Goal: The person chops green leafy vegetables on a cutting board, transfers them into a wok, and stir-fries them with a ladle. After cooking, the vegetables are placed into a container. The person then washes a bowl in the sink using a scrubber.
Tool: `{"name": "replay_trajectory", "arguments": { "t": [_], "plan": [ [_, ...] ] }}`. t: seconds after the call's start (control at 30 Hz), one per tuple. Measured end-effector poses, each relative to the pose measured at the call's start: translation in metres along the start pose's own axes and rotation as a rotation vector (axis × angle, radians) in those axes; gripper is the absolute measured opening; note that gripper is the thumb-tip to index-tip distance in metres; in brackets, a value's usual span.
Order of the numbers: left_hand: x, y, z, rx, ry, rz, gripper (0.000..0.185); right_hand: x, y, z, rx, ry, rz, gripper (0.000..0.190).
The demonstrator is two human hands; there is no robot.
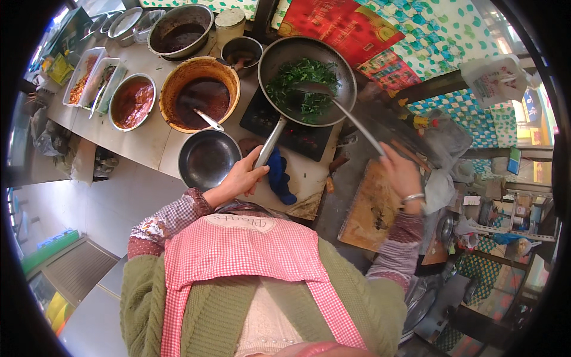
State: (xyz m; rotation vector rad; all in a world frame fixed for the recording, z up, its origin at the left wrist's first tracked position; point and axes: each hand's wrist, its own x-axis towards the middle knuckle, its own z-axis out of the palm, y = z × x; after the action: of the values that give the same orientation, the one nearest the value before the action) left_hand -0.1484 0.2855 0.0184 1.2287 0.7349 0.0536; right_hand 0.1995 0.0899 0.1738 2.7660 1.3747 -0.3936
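My left hand (pixel 243 175) grips the metal handle (pixel 272 143) of a frying pan (pixel 277 103), which sits over a black induction cooktop (pixel 313 145). Chopped green leaves (pixel 308 71) lie in the pan. In my right hand (pixel 399 172), slightly blurred, is the long handle of a metal spatula (pixel 357 122). The spatula's blade (pixel 314 88) rests among the greens. Just left of my left hand stands a small dark pan (pixel 207 158). A blue cloth (pixel 279 178) lies beneath the frying pan's handle.
A pot of dark sauce (pixel 203 100) with a ladle (pixel 208 119), a bowl of red sauce (pixel 132 102) and plastic food tubs (pixel 111 73) stand at left. Behind are a large metal bowl (pixel 180 38) and a lidded jar (pixel 230 27). A wooden cutting board (pixel 368 205) lies at right.
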Motion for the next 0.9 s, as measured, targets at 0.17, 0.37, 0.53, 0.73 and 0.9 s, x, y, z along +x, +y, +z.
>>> {"name": "replay_trajectory", "arguments": {
  "t": [0.17,0.37,0.53,0.73,0.9],
  "plan": [
    [-0.004,0.009,0.003,0.037,-0.019,-0.015,0.068,-0.002,0.015,-0.035,-0.213,0.049,-0.180,0.041],
    [-0.003,0.005,0.005,0.022,-0.016,-0.012,0.068,0.038,-0.013,-0.002,-0.091,0.115,-0.175,0.044],
    [-0.001,0.000,0.006,0.000,-0.002,0.003,0.064,0.057,-0.015,0.029,-0.271,0.279,-0.318,0.048],
    [-0.004,0.004,0.009,0.005,0.011,-0.017,0.066,0.073,0.013,0.036,-0.257,0.318,-0.159,0.052],
    [0.001,0.001,0.012,-0.008,0.043,-0.037,0.067,0.072,-0.002,0.134,0.013,0.211,-0.073,0.059]
  ]
}}
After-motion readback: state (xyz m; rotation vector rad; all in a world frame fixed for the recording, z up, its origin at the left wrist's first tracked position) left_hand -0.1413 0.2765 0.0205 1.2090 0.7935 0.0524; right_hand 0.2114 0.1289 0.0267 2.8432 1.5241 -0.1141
